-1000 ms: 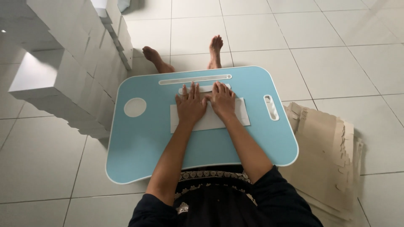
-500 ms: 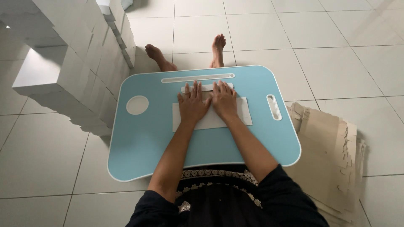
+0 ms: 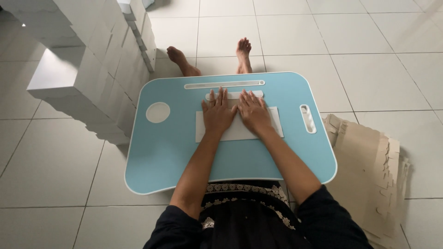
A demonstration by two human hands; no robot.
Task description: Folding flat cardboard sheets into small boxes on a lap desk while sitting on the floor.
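Note:
A flat white cardboard sheet (image 3: 202, 133) lies across the middle of a light blue lap table (image 3: 161, 157). My left hand (image 3: 218, 113) and my right hand (image 3: 253, 112) rest side by side on the sheet, palms down and fingers spread, pressing its centre. A folded flap of the sheet (image 3: 235, 94) pokes out beyond my fingertips. Neither hand grips anything.
A tall stack of white folded boxes (image 3: 92, 60) stands to the left of the table. A pile of flat brown cardboard blanks (image 3: 369, 170) lies on the tiled floor at the right. My bare feet (image 3: 184, 62) stick out past the table's far edge.
My hands stay flat on the white sheet in about the same place. The view has drifted slightly; nothing else has moved.

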